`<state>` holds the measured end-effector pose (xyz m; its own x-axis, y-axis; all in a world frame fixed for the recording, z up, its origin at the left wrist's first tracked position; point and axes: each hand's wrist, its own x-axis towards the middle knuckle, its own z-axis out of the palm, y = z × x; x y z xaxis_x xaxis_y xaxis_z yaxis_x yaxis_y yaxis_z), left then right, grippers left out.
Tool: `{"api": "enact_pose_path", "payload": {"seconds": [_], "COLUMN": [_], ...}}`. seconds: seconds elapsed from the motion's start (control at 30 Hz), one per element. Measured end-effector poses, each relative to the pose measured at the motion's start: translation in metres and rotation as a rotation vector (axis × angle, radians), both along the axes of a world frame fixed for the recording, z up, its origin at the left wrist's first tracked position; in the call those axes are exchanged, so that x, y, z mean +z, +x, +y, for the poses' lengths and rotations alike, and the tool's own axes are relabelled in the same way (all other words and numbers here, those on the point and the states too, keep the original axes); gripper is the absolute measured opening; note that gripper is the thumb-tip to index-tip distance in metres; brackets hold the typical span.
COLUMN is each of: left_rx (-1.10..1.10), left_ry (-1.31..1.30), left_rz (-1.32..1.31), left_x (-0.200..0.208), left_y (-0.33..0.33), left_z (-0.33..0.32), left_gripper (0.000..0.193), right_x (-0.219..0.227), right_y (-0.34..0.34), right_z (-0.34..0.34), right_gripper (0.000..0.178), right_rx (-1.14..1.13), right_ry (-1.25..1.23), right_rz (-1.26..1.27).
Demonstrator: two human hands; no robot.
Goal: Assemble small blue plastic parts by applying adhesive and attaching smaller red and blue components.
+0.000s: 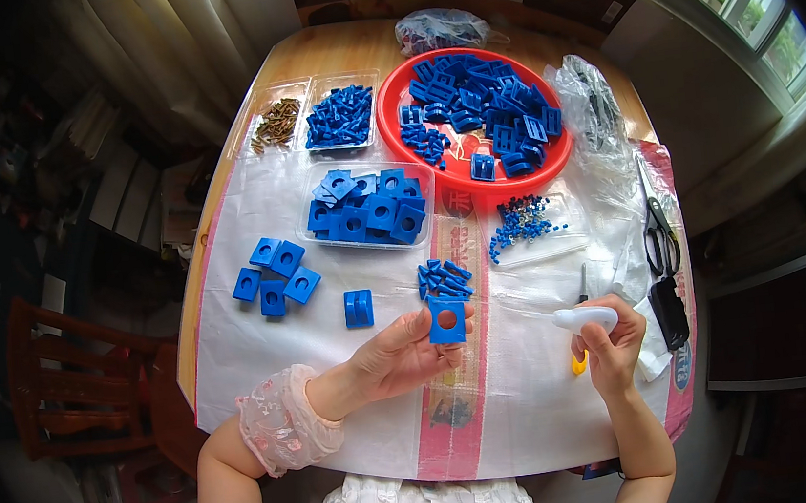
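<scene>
My left hand pinches a blue square plastic piece with a round hole upright above the table. A white squeeze bottle lies in my right hand, its nozzle pointing left toward the blue piece but apart from it. Just beyond the held piece is a small heap of blue cone-like parts. One blue grooved block stands left of it. Farther left lie several loose blue squares with round holes. A yellow-handled tool is partly hidden by my right hand.
A clear tub of blue squares stands mid-table. Behind it are a tray with brass-coloured pieces and blue parts, and a red basin. Tiny blue beads lie at right, near black scissors.
</scene>
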<state>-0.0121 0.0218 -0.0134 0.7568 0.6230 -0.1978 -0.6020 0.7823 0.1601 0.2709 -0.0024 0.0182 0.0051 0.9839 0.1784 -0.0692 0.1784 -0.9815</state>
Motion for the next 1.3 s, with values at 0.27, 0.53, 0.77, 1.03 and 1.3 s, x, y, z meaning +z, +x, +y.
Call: {"api": "enact_pose_path", "payload": {"seconds": [0.27,0.53,0.77,1.03,1.3], "left_rx": [0.005,0.008,0.003,0.004,0.016], "left_ry": [-0.006,0.009,0.011,0.011,0.036], "left_rz": [0.01,-0.002,0.0,-0.052,-0.02], "left_x": [0.0,-0.002,-0.002,-0.005,-0.002], "left_y": [0.0,0.0,0.0,-0.002,-0.002], "left_z": [-0.001,-0.001,-0.001,-0.001,-0.001], "left_gripper": [0.062,0.059,0.059,0.059,0.058], "right_x": [0.0,0.0,0.001,0.009,0.015], "right_y": [-0.001,-0.001,0.004,0.011,0.037], "right_z": [0.001,0.001,0.003,0.018,0.03], "right_gripper": [0.03,0.03,0.03,0.035,0.028], "right_rx": [-0.003,-0.005,0.016,-0.083,-0.257], "right_ry": [0.006,-0.002,-0.055,-0.086,0.104], "right_rz": [0.013,0.01,0.197,0.368,0.113]}}
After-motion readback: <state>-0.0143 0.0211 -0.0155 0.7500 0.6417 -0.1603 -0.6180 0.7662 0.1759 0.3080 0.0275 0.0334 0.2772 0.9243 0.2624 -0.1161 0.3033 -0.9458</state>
